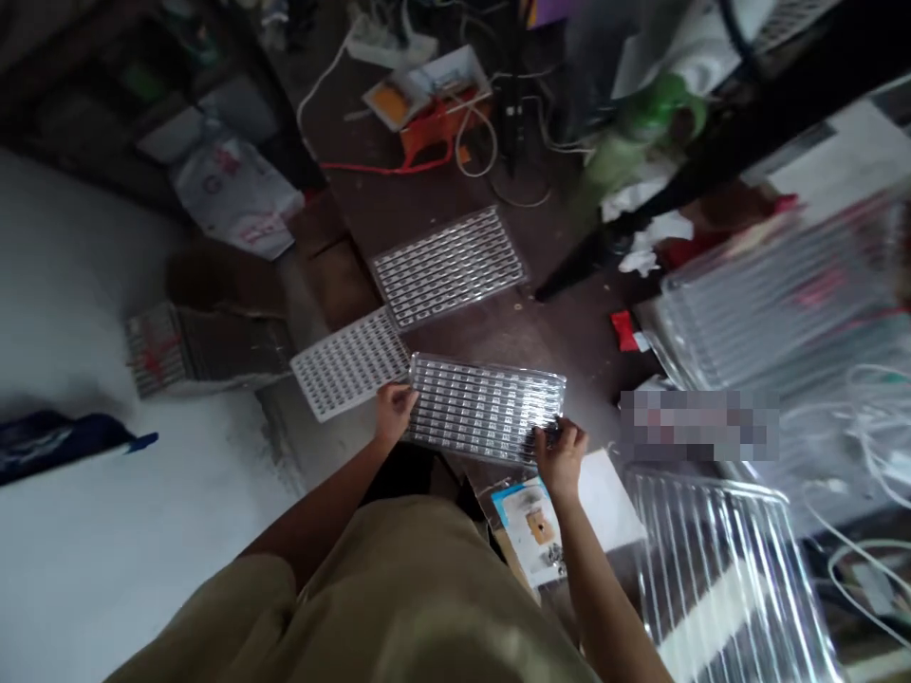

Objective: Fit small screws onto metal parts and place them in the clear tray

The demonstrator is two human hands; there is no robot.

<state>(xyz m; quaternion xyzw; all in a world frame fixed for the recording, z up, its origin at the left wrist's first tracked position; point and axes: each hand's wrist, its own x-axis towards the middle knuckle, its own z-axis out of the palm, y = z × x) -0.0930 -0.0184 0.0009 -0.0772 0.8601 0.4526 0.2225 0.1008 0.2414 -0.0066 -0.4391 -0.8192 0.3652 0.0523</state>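
Observation:
A clear plastic tray [484, 408] with rows of small parts in it is level in front of my body, at the table's near edge. My left hand [394, 415] pinches its left end. At its lower right corner my right hand [562, 457] grips the rim, fingers curled over the edge. Beyond it lies a second filled clear tray [448, 267]. A white perforated tray [348, 368] sits to the left, its right end close to both clear trays; what supports it I cannot make out.
Stacked clear trays [769, 304] stand on the right, with a ribbed clear tray [733, 560] nearer me. Papers [608, 503] lie beside my right forearm. A black pole [590, 251] crosses the table. A carton [220, 346] and plastic bag [234, 190] are at left.

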